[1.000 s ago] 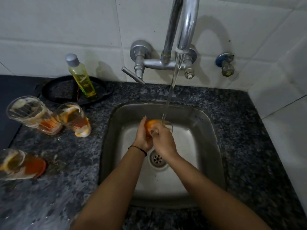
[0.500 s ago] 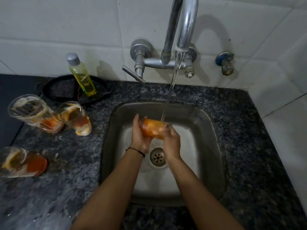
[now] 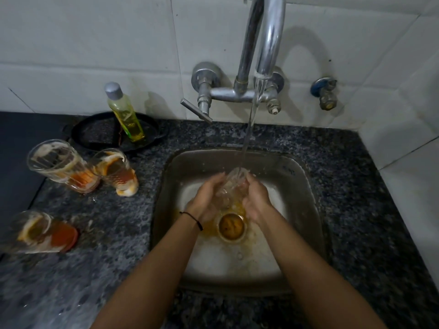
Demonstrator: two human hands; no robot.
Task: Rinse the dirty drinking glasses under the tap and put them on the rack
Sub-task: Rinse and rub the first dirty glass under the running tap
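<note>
A clear drinking glass (image 3: 231,186) sits between my two palms over the steel sink (image 3: 306,210), its mouth up under the running stream from the tap (image 3: 268,51). My left hand (image 3: 206,200) grips its left side and my right hand (image 3: 256,200) its right side. Orange residue lies on the sink floor around the drain (image 3: 231,225). Three dirty glasses smeared orange and white stand on the granite counter to the left: a tall one (image 3: 59,165), a shorter one (image 3: 116,169) beside it, and a nearer one (image 3: 40,231).
A yellow soap bottle (image 3: 124,112) stands in a black round tray (image 3: 95,134) at the back left. A second small valve (image 3: 325,91) sticks out of the tiled wall on the right. A dark surface (image 3: 16,162) borders the counter on the far left.
The glass looked orange and lay sideways in my hands; now it is turned mouth up under the stream and looks clear. Orange residue has spread around the drain.
</note>
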